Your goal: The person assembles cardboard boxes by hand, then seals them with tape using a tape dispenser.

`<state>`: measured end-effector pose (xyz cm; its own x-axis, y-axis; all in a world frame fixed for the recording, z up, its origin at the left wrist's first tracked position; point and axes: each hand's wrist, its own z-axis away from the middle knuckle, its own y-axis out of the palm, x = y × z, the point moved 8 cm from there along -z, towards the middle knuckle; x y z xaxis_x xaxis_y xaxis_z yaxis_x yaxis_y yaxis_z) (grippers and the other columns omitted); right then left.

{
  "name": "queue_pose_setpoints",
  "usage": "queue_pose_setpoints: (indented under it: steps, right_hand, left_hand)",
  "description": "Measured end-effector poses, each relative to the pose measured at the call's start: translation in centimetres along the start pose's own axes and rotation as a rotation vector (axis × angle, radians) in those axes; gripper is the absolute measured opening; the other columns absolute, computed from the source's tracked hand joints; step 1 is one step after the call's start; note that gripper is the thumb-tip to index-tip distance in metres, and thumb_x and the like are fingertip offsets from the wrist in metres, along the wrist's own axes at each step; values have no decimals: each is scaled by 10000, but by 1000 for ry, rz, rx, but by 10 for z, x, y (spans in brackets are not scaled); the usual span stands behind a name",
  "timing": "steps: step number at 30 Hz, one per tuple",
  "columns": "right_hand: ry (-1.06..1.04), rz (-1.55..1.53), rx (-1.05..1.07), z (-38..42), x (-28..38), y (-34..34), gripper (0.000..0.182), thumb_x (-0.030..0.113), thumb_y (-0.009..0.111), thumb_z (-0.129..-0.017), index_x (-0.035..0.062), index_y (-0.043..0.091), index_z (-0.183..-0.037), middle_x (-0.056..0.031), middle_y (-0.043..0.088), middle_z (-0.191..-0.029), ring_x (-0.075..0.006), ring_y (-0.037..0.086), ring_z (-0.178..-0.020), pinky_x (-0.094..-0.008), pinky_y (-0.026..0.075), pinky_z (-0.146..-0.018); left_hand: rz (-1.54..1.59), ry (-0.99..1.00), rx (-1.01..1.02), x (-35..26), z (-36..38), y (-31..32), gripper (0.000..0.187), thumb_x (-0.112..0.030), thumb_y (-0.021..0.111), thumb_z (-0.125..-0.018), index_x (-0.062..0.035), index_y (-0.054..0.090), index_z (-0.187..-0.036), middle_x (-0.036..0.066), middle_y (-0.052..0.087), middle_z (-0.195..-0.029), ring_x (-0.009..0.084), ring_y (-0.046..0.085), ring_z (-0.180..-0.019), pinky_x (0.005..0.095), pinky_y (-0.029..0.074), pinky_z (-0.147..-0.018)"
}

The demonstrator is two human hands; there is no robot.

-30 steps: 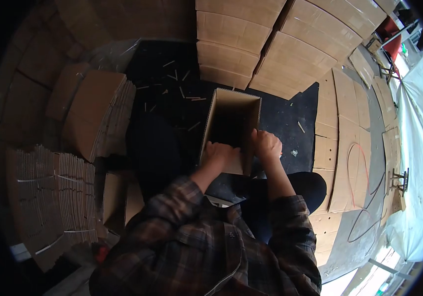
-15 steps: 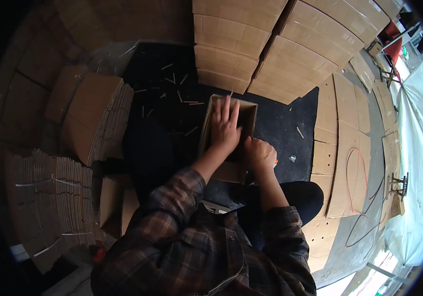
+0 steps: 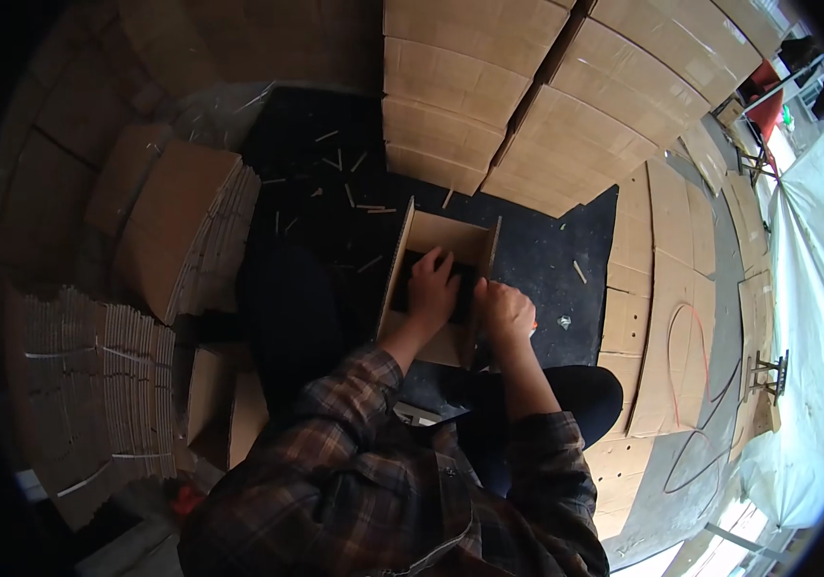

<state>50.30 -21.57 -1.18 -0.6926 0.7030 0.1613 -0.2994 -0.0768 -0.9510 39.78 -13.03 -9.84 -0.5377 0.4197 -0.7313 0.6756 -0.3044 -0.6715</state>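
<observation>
An open cardboard box (image 3: 447,234) stands between my knees, its inside facing up at me and its flaps raised. My left hand (image 3: 433,287) reaches down into it, fingers partly bent and apart, with nothing visible in them. At the box's right wall, my right hand (image 3: 507,310) is closed in a fist. A small orange and white bit shows at the outer edge of that fist; the rest of what it grips is hidden.
Tall stacks of cardboard boxes (image 3: 450,72) rise just ahead. Bundled flat cardboard (image 3: 95,385) stands at my left, with another open box (image 3: 215,399) near my left leg. Small scraps (image 3: 349,195) litter the black mat (image 3: 551,269). Flattened cardboard (image 3: 676,317) and a cord (image 3: 681,433) lie to the right.
My left hand has come down from the box's far edge into its inside, its fingers less stretched. The far flap now stands uncovered. My right hand stays closed at the right wall.
</observation>
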Motion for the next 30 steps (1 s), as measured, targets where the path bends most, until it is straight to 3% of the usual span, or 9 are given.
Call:
queue_pose_setpoints:
  steps: [4,6,9,10,14,18,24,26,30]
  right_hand:
    - [-11,27,21,-3,5,3,434,407,437,-944,98,724,-840,-146,705,-832,-347,691,-803,-434,548,-751]
    - [-27,46,44,-3,4,9,427,404,446,-940,97,722,-832,-143,706,-837,-345,691,-800,-430,549,-746]
    - [-93,63,35,-4,6,13,426,393,440,-941,96,719,-818,-138,707,-849,-337,693,-809,-429,549,-745]
    - [-115,80,63,-4,8,13,421,404,457,-932,95,722,-824,-142,707,-858,-335,693,-819,-433,549,-748]
    - [-166,131,183,-11,6,9,454,497,520,-890,101,736,-838,-148,708,-867,-332,693,-834,-431,548,-749]
    - [-92,76,243,-32,-15,2,549,626,511,-863,133,753,-856,-144,707,-841,-324,692,-860,-416,543,-773]
    - [-59,115,273,-52,-16,58,567,641,464,-885,152,742,-955,-152,708,-923,-327,684,-905,-416,536,-777]
    - [-12,24,329,-52,-17,65,599,633,412,-912,135,729,-1017,-153,705,-951,-311,687,-909,-405,538,-787]
    - [16,-36,422,-48,-22,64,593,615,391,-928,137,728,-1025,-141,703,-994,-298,690,-901,-401,535,-792]
  left_hand:
    - [154,-99,-129,-3,-21,-2,359,-286,661,-850,-43,666,-1114,152,593,-1220,322,558,-1128,417,442,-945]
    - [750,-257,348,-40,-38,18,388,-332,641,-853,-25,666,-1090,145,682,-968,334,638,-926,418,490,-842]
    - [553,-209,346,-46,-50,27,410,-342,614,-852,-5,655,-1081,163,690,-836,314,669,-816,393,509,-781]
    - [457,-241,425,-42,-51,32,340,-285,619,-881,-10,652,-1079,78,683,-922,170,630,-839,333,484,-754]
    - [653,-473,477,-3,-37,45,303,-255,587,-898,3,655,-1042,85,674,-915,193,646,-866,334,503,-730]
    - [1257,-782,398,23,-11,46,339,-289,568,-932,15,650,-1057,108,669,-973,206,657,-769,353,507,-668]
    - [852,-635,268,41,-15,34,354,-303,569,-935,36,663,-975,114,688,-863,249,667,-766,364,521,-696]
    - [26,-215,309,16,-24,1,325,-283,600,-911,30,668,-962,152,682,-806,309,659,-751,379,518,-688]
    - [164,79,69,-38,-10,-101,233,-215,618,-900,-36,664,-1042,166,664,-881,328,652,-815,388,523,-707]
